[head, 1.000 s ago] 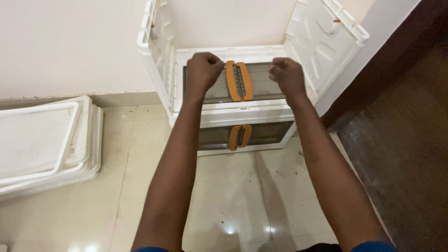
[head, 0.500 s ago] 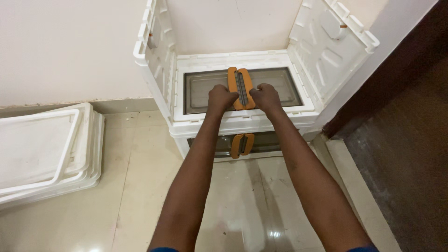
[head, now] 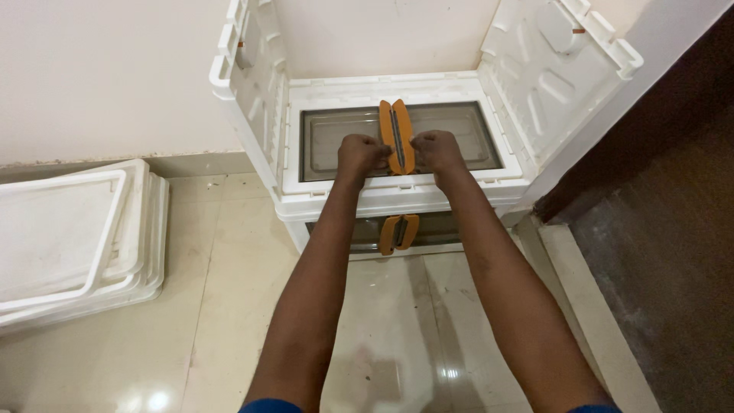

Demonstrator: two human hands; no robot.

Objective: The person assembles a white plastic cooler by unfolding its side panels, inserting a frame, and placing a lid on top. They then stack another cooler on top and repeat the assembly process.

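Both the left hand (head: 359, 153) and the right hand (head: 436, 149) are closed into fists, pressing on the clear door panel (head: 329, 134) beside its orange latch (head: 397, 126). The panel lies flat between the upright white side walls (head: 252, 84) of the folding crate, seemingly to seat it. Spare white panels (head: 69, 237) are stacked on the floor at left.

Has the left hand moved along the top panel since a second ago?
Yes. The left hand slid inward from the panel's outer part to the orange handle.

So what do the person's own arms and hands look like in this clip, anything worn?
Both arms are bare from the upper arm down. A blue sleeve edge shows at the bottom of the frame on each side. The left hand and right hand are bare: no gloves, no watch, rings or bands visible on the wrists.
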